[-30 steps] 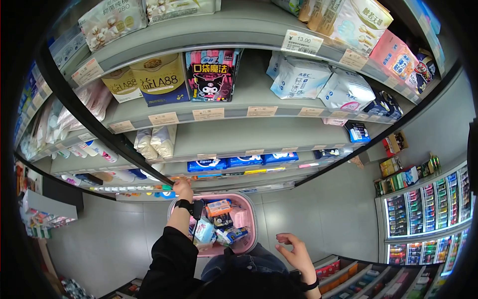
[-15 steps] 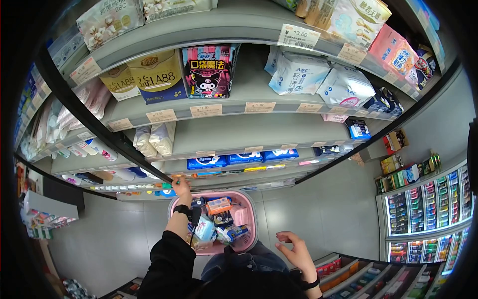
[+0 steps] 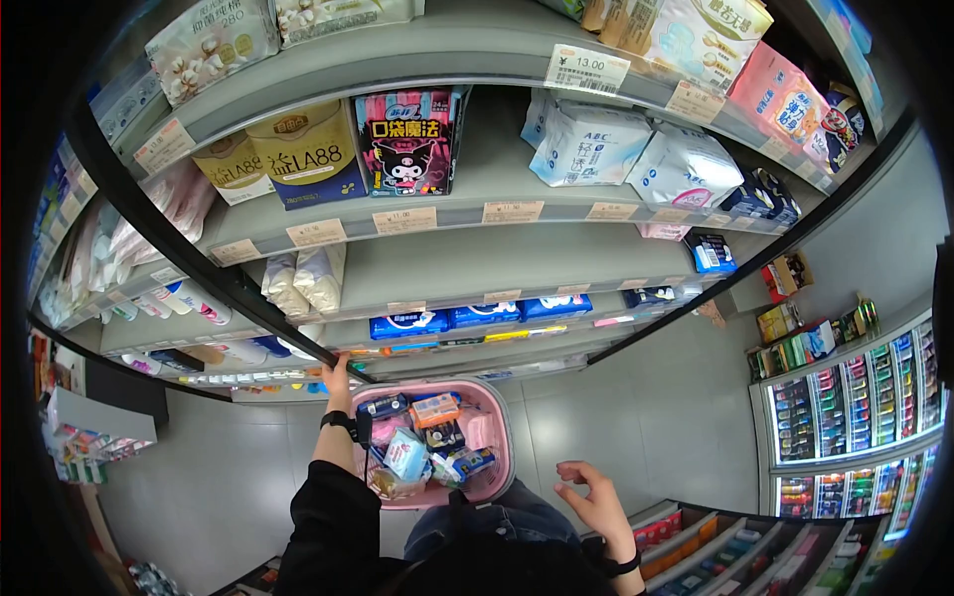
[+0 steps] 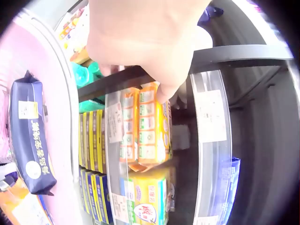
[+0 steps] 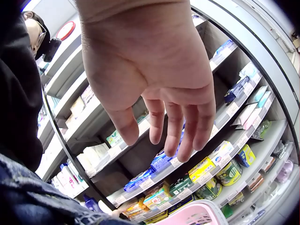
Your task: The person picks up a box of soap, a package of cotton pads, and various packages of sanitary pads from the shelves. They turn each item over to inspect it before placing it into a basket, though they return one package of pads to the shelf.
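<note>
My left hand (image 3: 338, 378) reaches to the low shelves beside a black shelf post (image 3: 283, 331). In the left wrist view its thumb comes down at the top of the orange packs (image 4: 147, 124), and the hand overlaps the black bar. Most of its fingers are hidden, so I cannot tell whether they grip anything. A pink basket (image 3: 505, 437) stands below, holding a navy pack (image 4: 33, 136), an orange pack (image 3: 435, 408), a light blue pack (image 3: 405, 454) and others. My right hand (image 3: 593, 497) hangs to the right of the basket, fingers loosely bent, nothing in it.
Curved shelves ahead carry a Kuromi-printed box (image 3: 409, 144), white ABC packs (image 3: 588, 146) and blue packs (image 3: 484, 315). Green-capped bottles (image 4: 82, 75) stand near my left hand. Another shelf rack (image 3: 735, 556) is behind right, and a lit drinks display (image 3: 845, 417) stands right.
My left hand has shifted a little left along the low shelf, uncovering more of the navy pack in the basket. The right hand stays nearly still.
</note>
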`<state>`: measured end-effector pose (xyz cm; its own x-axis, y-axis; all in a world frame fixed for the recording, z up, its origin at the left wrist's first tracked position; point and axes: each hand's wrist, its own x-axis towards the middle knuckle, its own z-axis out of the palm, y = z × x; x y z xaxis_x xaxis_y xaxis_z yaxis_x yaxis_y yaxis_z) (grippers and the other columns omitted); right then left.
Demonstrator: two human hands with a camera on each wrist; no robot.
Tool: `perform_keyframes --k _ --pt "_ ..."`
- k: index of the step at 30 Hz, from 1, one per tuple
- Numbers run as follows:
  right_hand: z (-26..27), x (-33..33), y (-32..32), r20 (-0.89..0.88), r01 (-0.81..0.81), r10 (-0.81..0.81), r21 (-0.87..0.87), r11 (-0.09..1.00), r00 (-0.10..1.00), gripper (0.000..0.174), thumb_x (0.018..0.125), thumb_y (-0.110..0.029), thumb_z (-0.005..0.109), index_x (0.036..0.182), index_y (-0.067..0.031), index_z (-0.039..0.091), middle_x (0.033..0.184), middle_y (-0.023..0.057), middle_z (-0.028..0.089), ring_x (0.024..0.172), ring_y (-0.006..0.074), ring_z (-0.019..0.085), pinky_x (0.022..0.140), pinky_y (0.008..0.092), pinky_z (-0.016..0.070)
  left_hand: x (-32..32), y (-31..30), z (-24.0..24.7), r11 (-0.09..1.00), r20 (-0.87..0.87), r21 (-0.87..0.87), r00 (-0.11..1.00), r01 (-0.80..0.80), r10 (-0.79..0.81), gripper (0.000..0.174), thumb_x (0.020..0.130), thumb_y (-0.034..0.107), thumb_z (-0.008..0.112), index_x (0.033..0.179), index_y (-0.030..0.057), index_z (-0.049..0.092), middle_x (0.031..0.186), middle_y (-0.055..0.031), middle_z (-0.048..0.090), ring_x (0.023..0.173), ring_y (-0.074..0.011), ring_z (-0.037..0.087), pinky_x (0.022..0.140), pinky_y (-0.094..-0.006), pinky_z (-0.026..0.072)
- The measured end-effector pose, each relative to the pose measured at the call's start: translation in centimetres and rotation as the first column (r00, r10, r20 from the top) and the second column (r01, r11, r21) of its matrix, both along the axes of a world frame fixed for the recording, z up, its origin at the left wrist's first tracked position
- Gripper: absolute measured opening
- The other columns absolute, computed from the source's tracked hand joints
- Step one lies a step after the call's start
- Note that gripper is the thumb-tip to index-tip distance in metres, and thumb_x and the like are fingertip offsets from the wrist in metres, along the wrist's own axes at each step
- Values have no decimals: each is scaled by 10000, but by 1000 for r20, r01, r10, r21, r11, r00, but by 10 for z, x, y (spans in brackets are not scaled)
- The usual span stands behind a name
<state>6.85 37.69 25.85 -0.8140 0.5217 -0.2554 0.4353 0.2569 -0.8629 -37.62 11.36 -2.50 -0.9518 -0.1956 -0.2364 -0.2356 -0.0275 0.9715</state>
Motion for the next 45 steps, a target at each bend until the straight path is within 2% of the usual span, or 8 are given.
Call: perform_keyframes --k 11,24,33,35,37,39,40,45 --pt "-4 -5 -3 -15 -26 25 -16 1000 1000 287 840 -92 694 1105 -7 622 1003 100 680 946 186 636 852 305 485 -6 -15 17 966 148 -57 959 254 -243 213 787 110 711 975 26 657 936 -41 650 904 -159 576 841 -299 428" --pt "-2 -8 -3 -6 -62 62 3 998 998 311 839 -131 692 1116 -10 622 998 140 672 943 231 651 820 334 509 -18 -17 -13 971 26 85 973 225 -227 169 775 -3 671 935 14 617 899 -56 639 840 -176 602 788 -316 471" --pt "-5 -7 -3 7 -62 62 0 998 998 308 842 -139 692 1111 -6 622 998 141 672 939 230 652 814 331 508 -11 -17 -6 953 39 -87 957 290 -288 360 669 -75 637 1011 5 556 915 -76 608 858 -219 586 817 -339 463" --pt "-6 -5 -3 -1 -60 60 -1 998 998 309 841 -136 695 1111 -6 622 1000 140 672 938 228 652 816 328 508 8 -1 0 824 -253 -523 963 -218 94 401 658 -63 644 1041 -8 538 925 -83 595 833 -208 565 802 -334 457" --pt "-7 -3 -1 -18 -40 40 8 999 999 310 837 -127 701 1111 -5 622 1008 136 672 934 221 651 821 322 507 24 8 -15 798 -403 -468 895 -380 189 294 691 -2 684 965 -20 578 839 -75 594 769 -189 550 740 -312 454" --pt "-11 1 1 -21 -28 29 7 1000 999 311 835 -123 702 1111 -6 622 1011 134 672 934 219 651 824 320 506 38 17 -29 978 -54 -161 990 -134 127 174 743 88 715 842 -20 622 736 -52 583 717 -180 549 697 -305 451" --pt "-12 2 1 -23 -19 19 5 1000 1000 312 833 -118 704 1112 -6 622 1014 133 672 934 217 650 827 319 505 39 25 -35 990 -32 -114 997 -77 74 208 804 166 716 706 11 617 641 -27 567 620 -150 524 617 -290 435" --pt "-7 1 -1 -5 -16 16 2 1000 1000 307 831 -115 704 1106 -4 625 1011 129 675 932 217 651 825 314 505 30 48 -31 993 120 118 993 -4 -11 227 862 162 672 682 65 574 602 -20 566 488 -89 450 450 -257 325"
